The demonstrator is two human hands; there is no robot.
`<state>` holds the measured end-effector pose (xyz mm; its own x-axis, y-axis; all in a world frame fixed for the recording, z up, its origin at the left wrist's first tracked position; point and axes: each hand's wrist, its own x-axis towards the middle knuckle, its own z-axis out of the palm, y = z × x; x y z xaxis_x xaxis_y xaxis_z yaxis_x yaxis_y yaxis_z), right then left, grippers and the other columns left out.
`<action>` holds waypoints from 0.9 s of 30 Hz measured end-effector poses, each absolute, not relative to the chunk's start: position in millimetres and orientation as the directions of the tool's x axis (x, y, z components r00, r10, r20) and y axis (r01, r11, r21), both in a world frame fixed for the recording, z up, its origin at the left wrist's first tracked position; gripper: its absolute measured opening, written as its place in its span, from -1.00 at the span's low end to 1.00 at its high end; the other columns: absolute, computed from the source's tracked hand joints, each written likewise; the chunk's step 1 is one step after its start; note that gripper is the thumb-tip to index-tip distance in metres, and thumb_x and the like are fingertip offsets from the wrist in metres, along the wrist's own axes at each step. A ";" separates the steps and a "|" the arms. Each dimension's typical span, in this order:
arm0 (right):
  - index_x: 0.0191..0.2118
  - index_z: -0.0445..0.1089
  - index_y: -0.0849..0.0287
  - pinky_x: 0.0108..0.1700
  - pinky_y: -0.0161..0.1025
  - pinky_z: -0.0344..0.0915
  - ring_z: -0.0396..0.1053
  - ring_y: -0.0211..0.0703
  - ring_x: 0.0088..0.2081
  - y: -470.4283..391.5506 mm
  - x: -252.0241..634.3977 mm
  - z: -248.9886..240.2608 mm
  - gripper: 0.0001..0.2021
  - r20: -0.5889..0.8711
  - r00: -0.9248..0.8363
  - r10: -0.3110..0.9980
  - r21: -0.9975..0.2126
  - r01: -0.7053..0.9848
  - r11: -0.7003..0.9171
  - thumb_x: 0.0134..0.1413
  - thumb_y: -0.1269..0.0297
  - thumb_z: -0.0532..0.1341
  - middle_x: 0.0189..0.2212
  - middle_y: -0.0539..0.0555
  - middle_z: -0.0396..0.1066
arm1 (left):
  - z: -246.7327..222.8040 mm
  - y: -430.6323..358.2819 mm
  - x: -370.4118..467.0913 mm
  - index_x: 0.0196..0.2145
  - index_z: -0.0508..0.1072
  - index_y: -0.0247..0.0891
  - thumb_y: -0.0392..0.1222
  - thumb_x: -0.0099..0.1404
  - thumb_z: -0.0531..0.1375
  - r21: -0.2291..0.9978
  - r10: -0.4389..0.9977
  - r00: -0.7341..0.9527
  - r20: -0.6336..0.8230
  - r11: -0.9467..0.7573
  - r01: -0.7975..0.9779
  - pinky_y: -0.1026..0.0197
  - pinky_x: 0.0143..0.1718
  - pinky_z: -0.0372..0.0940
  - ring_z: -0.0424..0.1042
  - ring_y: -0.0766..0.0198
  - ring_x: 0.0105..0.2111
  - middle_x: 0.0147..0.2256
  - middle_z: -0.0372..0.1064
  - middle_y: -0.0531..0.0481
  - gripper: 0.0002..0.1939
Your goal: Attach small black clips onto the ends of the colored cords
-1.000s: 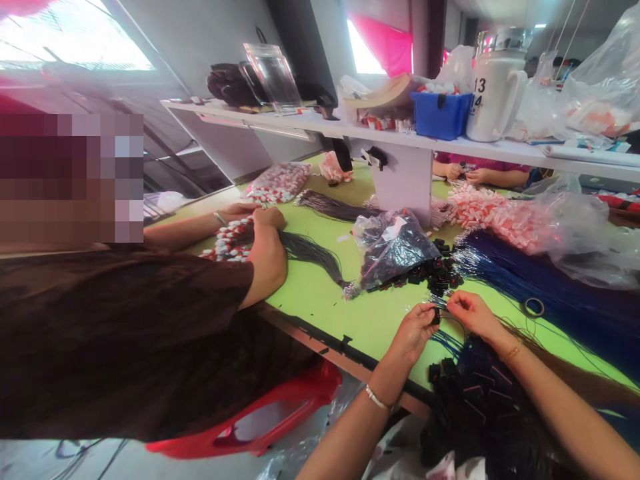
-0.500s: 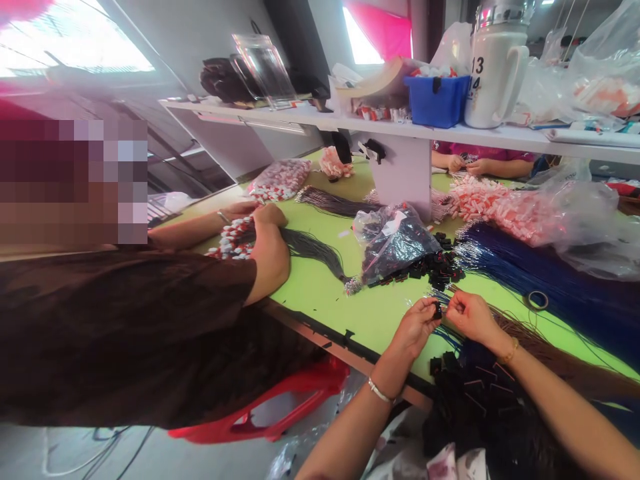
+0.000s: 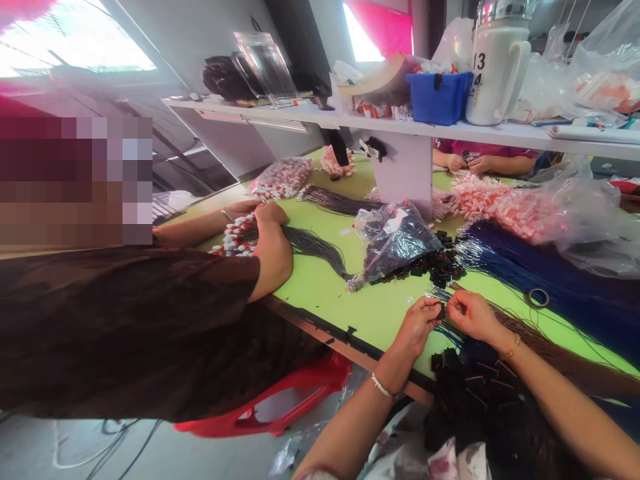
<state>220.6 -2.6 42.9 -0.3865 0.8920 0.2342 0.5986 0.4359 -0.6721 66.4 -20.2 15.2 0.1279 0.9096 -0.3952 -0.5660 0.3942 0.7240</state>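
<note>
- The left hand (image 3: 417,327) is nearly closed, thumb and fingertips pinching one black connector (image 3: 441,311) above the desk's (image 3: 320,287) near edge.
- The right hand (image 3: 473,317) has its fingertips drawn together just beside the connector; whether they grip a wire is too small to tell. A second ago they stood a little further from it.
- Under and beside the hands, thin blue wires (image 3: 450,335) run down toward one dark pile of wired connectors (image 3: 485,393) at the near edge. They lie much as before.
- Beyond the hands are one heap of loose black connectors (image 3: 445,267), too crowded to count, and one clear bag of dark parts (image 3: 397,247) touching it.
- Right of these lie one large blue wire bundle (image 3: 540,273), one brown wire bundle (image 3: 555,350) and one tape ring (image 3: 537,298).
- To the left, a co-worker's two hands (image 3: 263,210) are near one cluster of red-and-white connectors (image 3: 239,235); two grey wire bundles (image 3: 320,247) lie nearby.
- Past the desk's middle, another person's two hands (image 3: 467,163) meet at a small dark piece.
- The shelf (image 3: 310,119) above carries one blue bin (image 3: 437,99) and one white mug (image 3: 495,80).
</note>
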 end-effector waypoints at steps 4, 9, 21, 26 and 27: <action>-0.54 0.30 0.21 -0.45 -0.37 0.05 0.17 -0.31 -0.53 -1.2 219.1 40.5 -0.89 0.244 -0.373 0.895 -0.640 0.632 0.437 -0.06 0.40 0.10 -0.59 -0.01 0.30 | 14.4 -20.6 68.7 -0.45 0.44 -0.32 -0.21 -0.16 0.42 0.746 0.919 0.093 -0.382 0.367 -0.555 0.32 -0.44 0.25 0.32 0.41 -0.52 -0.53 0.34 0.06 -0.70; -0.56 0.29 0.22 -0.51 -0.40 0.08 0.13 -0.34 -0.58 4.8 221.7 29.4 -0.87 0.013 -0.301 0.954 -0.842 0.511 0.172 -0.08 0.35 0.09 -0.64 -0.05 0.27 | 14.0 -20.6 68.0 -0.43 0.45 -0.34 -0.23 -0.16 0.42 0.725 0.921 0.122 -0.369 0.367 -0.583 0.30 -0.40 0.28 0.34 0.40 -0.51 -0.52 0.36 0.05 -0.69; -0.54 0.32 0.21 -0.50 -0.40 0.03 0.15 -0.34 -0.57 -3.7 217.8 41.1 -0.88 0.134 -0.322 0.937 -0.718 0.620 0.316 -0.07 0.38 0.11 -0.63 -0.06 0.30 | 12.9 -19.8 63.3 -0.42 0.44 -0.34 -0.23 -0.17 0.43 0.708 0.915 0.169 -0.368 0.393 -0.587 0.28 -0.37 0.28 0.35 0.38 -0.50 -0.51 0.37 0.04 -0.66; -0.54 0.32 0.22 -0.49 -0.39 0.01 0.13 -0.35 -0.57 -4.7 216.6 42.5 -0.88 0.186 -0.335 0.923 -0.678 0.636 0.368 -0.06 0.39 0.10 -0.61 -0.04 0.31 | 13.5 -20.2 63.1 -0.42 0.44 -0.35 -0.22 -0.17 0.43 0.707 0.910 0.173 -0.378 0.404 -0.580 0.28 -0.36 0.28 0.36 0.37 -0.49 -0.51 0.37 0.03 -0.65; -0.54 0.33 0.22 -0.51 -0.39 0.00 0.12 -0.36 -0.59 -4.0 217.0 41.2 -0.87 0.162 -0.317 0.935 -0.699 0.632 0.335 -0.06 0.37 0.10 -0.62 -0.05 0.31 | 13.8 -20.2 63.0 -0.42 0.44 -0.35 -0.22 -0.18 0.43 0.706 0.910 0.176 -0.375 0.404 -0.582 0.28 -0.36 0.28 0.36 0.38 -0.49 -0.51 0.37 0.04 -0.65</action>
<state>217.0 -4.0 41.2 -0.3166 0.9346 0.1621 0.6321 0.3353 -0.6986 63.0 -20.2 13.8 0.1764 0.9099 -0.3755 -0.5822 0.4041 0.7056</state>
